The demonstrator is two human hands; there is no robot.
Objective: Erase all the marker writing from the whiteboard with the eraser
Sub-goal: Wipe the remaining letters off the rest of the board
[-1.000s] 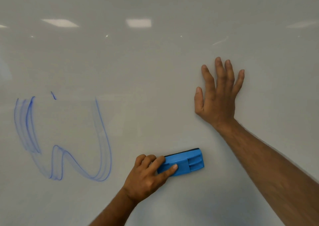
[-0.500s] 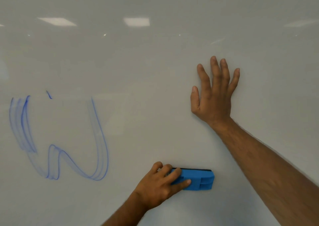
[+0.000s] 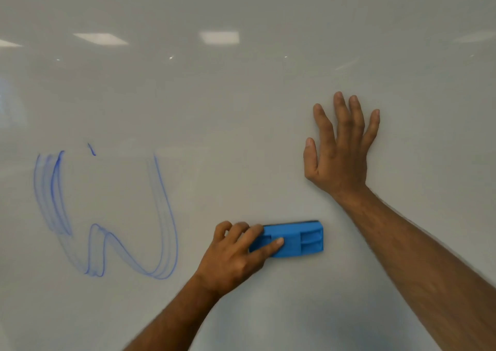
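Note:
The whiteboard (image 3: 241, 125) fills the whole view. Smeared blue marker writing (image 3: 107, 216), shaped like a wide W with faint streaks beside each stroke, sits at the lower left, and a short blue dash (image 3: 91, 150) lies above it. My left hand (image 3: 236, 254) is shut on the left end of a blue eraser (image 3: 298, 240), which lies flat against the board at lower centre, well to the right of the writing. My right hand (image 3: 341, 152) rests flat on the board with fingers spread, above and to the right of the eraser, holding nothing.
Ceiling lights reflect as pale patches (image 3: 218, 36) across the upper board. My right forearm (image 3: 429, 267) crosses the lower right corner.
My left hand slid the eraser to the right and down, then back up a little and slightly left. The right hand stayed pressed on the board.

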